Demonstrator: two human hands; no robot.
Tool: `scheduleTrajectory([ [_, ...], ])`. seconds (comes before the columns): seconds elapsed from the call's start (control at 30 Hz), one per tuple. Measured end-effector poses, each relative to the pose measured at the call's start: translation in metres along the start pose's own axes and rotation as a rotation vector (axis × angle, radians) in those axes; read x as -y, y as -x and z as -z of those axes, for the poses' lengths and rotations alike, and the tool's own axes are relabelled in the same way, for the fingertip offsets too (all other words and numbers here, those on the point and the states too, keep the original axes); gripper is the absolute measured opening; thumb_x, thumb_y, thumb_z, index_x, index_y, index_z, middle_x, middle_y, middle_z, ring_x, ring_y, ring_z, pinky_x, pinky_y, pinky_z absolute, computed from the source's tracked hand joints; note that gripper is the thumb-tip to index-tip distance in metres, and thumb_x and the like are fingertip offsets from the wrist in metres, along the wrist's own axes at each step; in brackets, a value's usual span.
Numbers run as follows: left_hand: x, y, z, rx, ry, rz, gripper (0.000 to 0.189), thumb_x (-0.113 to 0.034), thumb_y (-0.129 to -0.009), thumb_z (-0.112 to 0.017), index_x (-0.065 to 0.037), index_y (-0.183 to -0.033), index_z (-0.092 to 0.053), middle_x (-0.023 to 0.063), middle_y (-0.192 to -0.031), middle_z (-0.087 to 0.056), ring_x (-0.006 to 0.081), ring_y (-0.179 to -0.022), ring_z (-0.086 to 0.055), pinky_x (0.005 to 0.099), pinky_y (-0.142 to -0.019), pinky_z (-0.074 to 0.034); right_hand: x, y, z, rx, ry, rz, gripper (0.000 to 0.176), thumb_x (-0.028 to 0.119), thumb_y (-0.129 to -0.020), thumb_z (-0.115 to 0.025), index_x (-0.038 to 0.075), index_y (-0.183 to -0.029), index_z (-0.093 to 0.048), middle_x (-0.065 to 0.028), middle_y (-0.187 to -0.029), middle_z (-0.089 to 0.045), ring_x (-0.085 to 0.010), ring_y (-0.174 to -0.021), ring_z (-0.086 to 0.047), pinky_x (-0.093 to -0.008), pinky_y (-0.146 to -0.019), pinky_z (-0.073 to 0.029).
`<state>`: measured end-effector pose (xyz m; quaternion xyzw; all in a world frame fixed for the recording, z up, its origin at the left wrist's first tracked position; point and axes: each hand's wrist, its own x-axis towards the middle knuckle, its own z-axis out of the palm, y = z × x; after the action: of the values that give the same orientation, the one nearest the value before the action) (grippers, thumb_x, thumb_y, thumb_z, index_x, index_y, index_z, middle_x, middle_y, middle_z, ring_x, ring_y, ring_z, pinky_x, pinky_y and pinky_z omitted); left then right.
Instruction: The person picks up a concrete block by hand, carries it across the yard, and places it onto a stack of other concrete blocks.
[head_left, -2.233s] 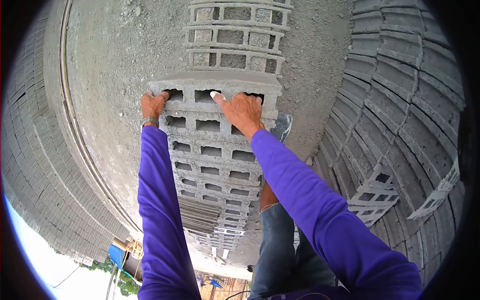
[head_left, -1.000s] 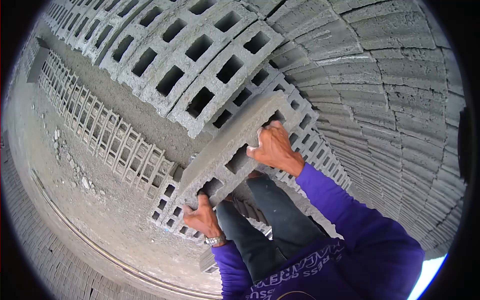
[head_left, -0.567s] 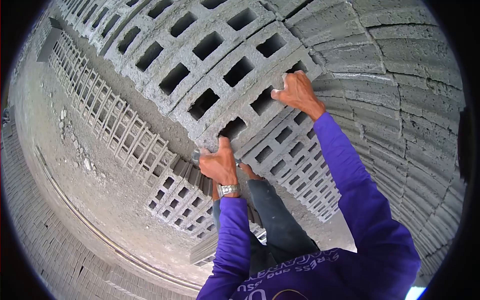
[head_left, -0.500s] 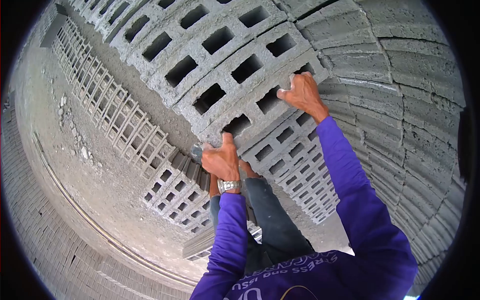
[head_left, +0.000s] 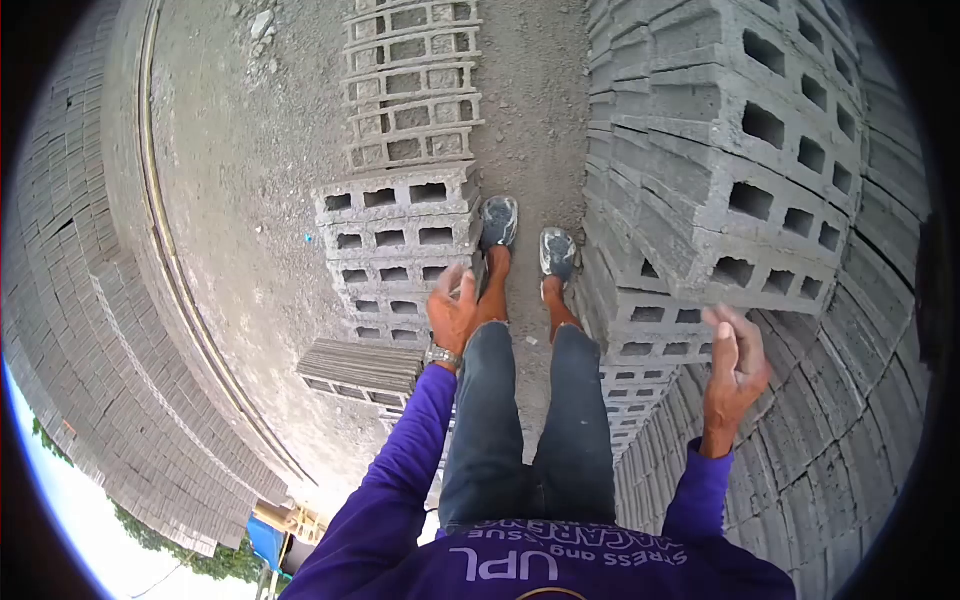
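Note:
My left hand (head_left: 454, 312), with a metal watch on the wrist, hovers beside a low stack of hollow concrete blocks (head_left: 398, 222). Its fingers are apart and hold nothing. On the other side, my right hand (head_left: 735, 375) is open just below a taller stack of grey hollow blocks (head_left: 770, 160), thumb and fingers slightly curled with nothing between them. A small gap seems to separate it from the bottom block of that upper stack. More hollow blocks (head_left: 640, 330) lie lower down, between my legs and the tall stack.
A row of blocks (head_left: 412, 80) runs along the ground ahead. Flat stacked blocks (head_left: 360, 370) lie by my left forearm. My feet stand on a dirt strip (head_left: 530, 130) between the stacks. Large block walls rise at far left (head_left: 60, 250) and right (head_left: 800, 430).
Both hands have let go of the hollow block on the tall stack and moved apart. The view has turned towards my legs and the ground, with the tall stack now at the right.

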<state>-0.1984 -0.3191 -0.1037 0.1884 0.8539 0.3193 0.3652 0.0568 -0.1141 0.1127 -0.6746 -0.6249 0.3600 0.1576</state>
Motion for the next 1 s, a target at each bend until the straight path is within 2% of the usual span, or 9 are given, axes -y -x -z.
scheduleTrajectory([
  [0.1,0.1,-0.088,0.081,-0.255,-0.222,0.049,0.042,-0.026,-0.09,-0.064,0.009,-0.114,-0.061,0.0219,-0.104,-0.069,0.0277,-0.098,-0.068,0.0357,-0.087,-0.052,0.023,0.018,-0.124,0.506,-0.12,0.095,0.022,0.012,-0.086,-0.065,-0.004,-0.101,-0.066,-0.0178,-0.092,-0.07,-0.0308,-0.083,-0.069,-0.0324,-0.078,-0.052],
  [0.2,0.165,-0.189,0.144,-0.406,-0.442,0.101,0.068,-0.04,-0.081,-0.071,0.012,-0.122,-0.055,0.0294,-0.117,-0.062,0.036,-0.111,-0.061,0.0407,-0.094,-0.048,0.0,0.021,-0.268,0.651,-0.034,0.164,0.03,0.022,-0.086,-0.065,-0.003,-0.103,-0.066,-0.021,-0.095,-0.069,-0.035,-0.086,-0.066,-0.0409,-0.079,-0.05],
  [0.3,0.17,-0.266,0.173,-0.282,-0.571,0.192,0.086,-0.049,-0.072,-0.076,0.015,-0.123,-0.052,0.0332,-0.121,-0.058,0.0392,-0.118,-0.057,0.0412,-0.098,-0.045,-0.018,0.008,-0.391,0.588,0.031,0.407,0.04,0.03,-0.087,-0.061,-0.006,-0.106,-0.065,-0.0223,-0.092,-0.067,-0.0365,-0.089,-0.063,-0.0443,-0.085,-0.046],
  [0.37,0.216,-0.315,0.184,-0.161,-0.664,0.149,0.085,-0.051,-0.068,-0.077,0.013,-0.12,-0.055,0.0298,-0.11,-0.064,0.0379,-0.104,-0.064,0.04,-0.089,-0.05,-0.018,-0.003,-0.45,0.557,0.046,0.47,0.04,0.029,-0.087,-0.061,-0.009,-0.101,-0.064,-0.0223,-0.088,-0.067,-0.0365,-0.087,-0.062,-0.043,-0.085,-0.044],
  [0.43,0.22,-0.332,0.188,-0.003,-0.463,0.363,0.078,-0.047,-0.067,-0.078,0.014,-0.11,-0.059,0.0254,-0.098,-0.068,0.0329,-0.089,-0.067,0.0371,-0.08,-0.051,-0.02,-0.01,-0.492,0.577,0.085,0.453,0.041,0.03,-0.087,-0.061,-0.009,-0.099,-0.063,-0.0224,-0.088,-0.066,-0.036,-0.086,-0.061,-0.0433,-0.084,-0.043],
  [0.6,0.228,-0.327,0.183,-0.201,-0.553,0.176,0.042,-0.033,-0.062,-0.075,0.005,-0.071,-0.06,0.0164,-0.064,-0.062,0.0255,-0.06,-0.057,0.0401,-0.059,-0.045,-0.035,-0.018,-0.536,0.737,0.245,0.323,0.055,0.045,-0.085,-0.062,-0.01,-0.092,-0.063,-0.0241,-0.085,-0.066,-0.0338,-0.084,-0.061,-0.0452,-0.085,-0.039],
  [0.83,0.119,-0.252,0.155,-0.33,-0.773,0.092,0.044,-0.037,-0.062,-0.072,0.005,-0.066,-0.059,0.0256,-0.064,-0.061,0.0432,-0.062,-0.061,0.0486,-0.061,-0.047,-0.038,-0.034,-0.523,0.596,0.268,-0.186,0.052,0.045,-0.076,-0.071,-0.007,-0.079,-0.067,-0.0236,-0.085,-0.068,-0.0362,-0.082,-0.062,-0.0428,-0.091,-0.038],
  [0.97,0.073,-0.21,0.122,-0.433,-0.718,0.023,0.051,-0.04,-0.063,-0.074,0.008,-0.077,-0.064,0.0292,-0.068,-0.062,0.0446,-0.065,-0.061,0.0464,-0.063,-0.049,-0.065,-0.048,-0.496,0.482,0.181,-0.393,0.048,0.037,-0.069,-0.077,-0.009,-0.079,-0.066,-0.0276,-0.088,-0.067,-0.0406,-0.084,-0.062,-0.0457,-0.084,-0.047],
  [1.0,0.06,-0.199,0.118,-0.427,-0.682,0.038,0.042,-0.031,-0.067,-0.074,0.008,-0.08,-0.065,0.0247,-0.072,-0.066,0.037,-0.064,-0.063,0.0415,-0.064,-0.05,-0.066,-0.046,-0.481,0.467,0.161,-0.361,0.049,0.036,-0.068,-0.078,-0.01,-0.08,-0.066,-0.0281,-0.086,-0.066,-0.0421,-0.09,-0.061,-0.0458,-0.083,-0.048],
])
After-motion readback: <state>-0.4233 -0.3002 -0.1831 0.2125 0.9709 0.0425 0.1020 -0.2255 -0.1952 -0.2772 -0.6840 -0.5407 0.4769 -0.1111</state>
